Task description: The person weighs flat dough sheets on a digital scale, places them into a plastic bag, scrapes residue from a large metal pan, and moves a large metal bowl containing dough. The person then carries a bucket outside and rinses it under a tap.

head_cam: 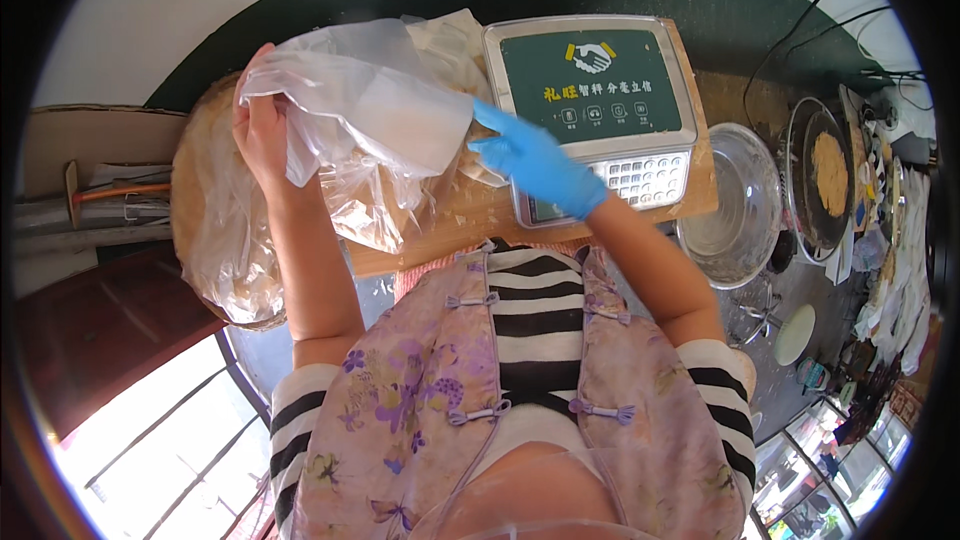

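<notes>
My bare left hand grips the gathered open end of a translucent plastic bag, its fingers partly covered by the film. A pale, flat shape shows dimly through the bag; what it is cannot be made out. My right hand, in a blue disposable glove, is at the bag's other end. Its fingertips meet or pass behind that edge, and whether they grip it is hidden. Beneath the bag lies more clear plastic wrapping on a wooden tabletop. An electronic price scale stands just right of the bag.
On the left, clear plastic covers a large round stack of tan flatbread-like sheets. A transparent basin sits right of the table, beyond it a round dark griddle with a tan sheet. A stool stands lower right.
</notes>
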Motion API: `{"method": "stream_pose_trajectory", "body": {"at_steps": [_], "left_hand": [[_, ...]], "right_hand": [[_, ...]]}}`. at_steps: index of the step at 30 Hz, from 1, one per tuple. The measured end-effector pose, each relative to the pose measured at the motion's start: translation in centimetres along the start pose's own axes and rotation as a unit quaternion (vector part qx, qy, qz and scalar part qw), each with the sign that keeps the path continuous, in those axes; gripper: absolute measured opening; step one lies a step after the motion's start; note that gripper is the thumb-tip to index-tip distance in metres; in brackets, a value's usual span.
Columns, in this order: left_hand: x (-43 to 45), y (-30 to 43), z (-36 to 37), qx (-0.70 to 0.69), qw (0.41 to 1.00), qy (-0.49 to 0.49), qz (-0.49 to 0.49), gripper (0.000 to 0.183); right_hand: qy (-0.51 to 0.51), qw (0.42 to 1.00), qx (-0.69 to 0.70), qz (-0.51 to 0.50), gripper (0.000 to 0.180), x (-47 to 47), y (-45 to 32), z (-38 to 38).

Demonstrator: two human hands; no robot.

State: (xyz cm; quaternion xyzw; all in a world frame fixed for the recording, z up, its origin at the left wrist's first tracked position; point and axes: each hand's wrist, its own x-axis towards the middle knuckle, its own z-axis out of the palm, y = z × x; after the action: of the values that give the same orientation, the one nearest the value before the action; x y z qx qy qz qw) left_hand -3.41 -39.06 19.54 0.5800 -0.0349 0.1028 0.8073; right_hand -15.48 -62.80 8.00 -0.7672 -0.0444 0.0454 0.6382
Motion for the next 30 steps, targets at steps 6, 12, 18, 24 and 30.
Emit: {"method": "stream_pose_trajectory", "body": {"at_steps": [6,12,18,24,30], "left_hand": [[0.7,-0.7,4.0,-0.019,0.999,-0.049,0.002,0.023],[-0.8,-0.4,9.6,0.066,0.991,-0.104,0.046,0.022],[-2.9,1.0,12.7,0.139,0.971,-0.163,0.109,0.026],[-5.4,2.0,12.8,0.248,0.931,-0.257,0.076,0.03],[-9.1,-0.6,11.8,0.388,0.759,-0.523,-0.004,0.035]], "right_hand": [[0.033,0.998,-0.044,-0.001,0.076,-0.6,-5.9,-8.3],[0.096,0.962,-0.171,-0.187,0.108,-2.3,-8.6,-6.4],[0.232,0.861,-0.395,-0.222,0.04,0.0,-7.9,-7.6],[0.269,0.873,-0.357,-0.194,0.025,1.1,-4.7,-12.6],[0.339,0.81,-0.389,-0.278,0.024,0.6,-1.5,-17.7]]}}
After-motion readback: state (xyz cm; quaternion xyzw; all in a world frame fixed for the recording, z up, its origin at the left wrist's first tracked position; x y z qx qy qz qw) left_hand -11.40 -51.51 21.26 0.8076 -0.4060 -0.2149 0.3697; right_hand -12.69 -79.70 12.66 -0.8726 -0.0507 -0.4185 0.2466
